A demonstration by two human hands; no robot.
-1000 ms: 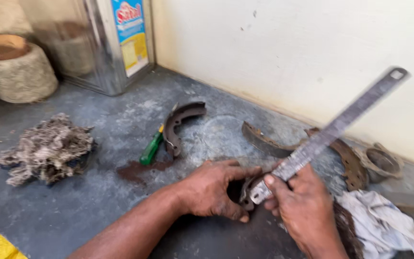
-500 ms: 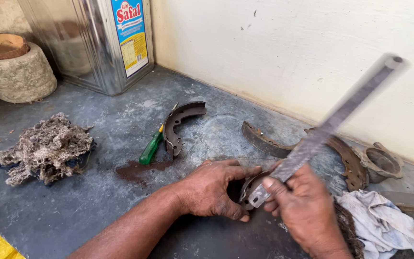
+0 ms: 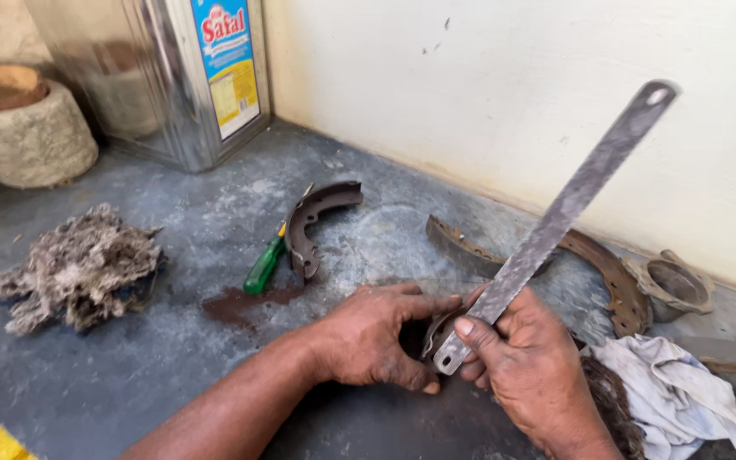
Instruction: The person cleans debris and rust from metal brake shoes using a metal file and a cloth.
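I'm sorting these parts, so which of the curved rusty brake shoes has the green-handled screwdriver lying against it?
The dark curved brake shoe lying alone left of centre; the green-handled screwdriver lies beside it. The others lie near the wall.

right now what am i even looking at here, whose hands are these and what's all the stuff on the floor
This is one picture from a camera worn on a person's head, looking down at their own two bare hands over a grey floor beside a pale wall.

The left hand presses a curved, rusty brake shoe against the floor. The right hand grips a long flat metal strip, its lower end on that shoe and its far end tilted up towards the wall.

Around them lie a second brake shoe beside a green-handled screwdriver, a clump of grey waste fibre, more rusty shoes near the wall, a white rag, and a tall metal tin in the corner.
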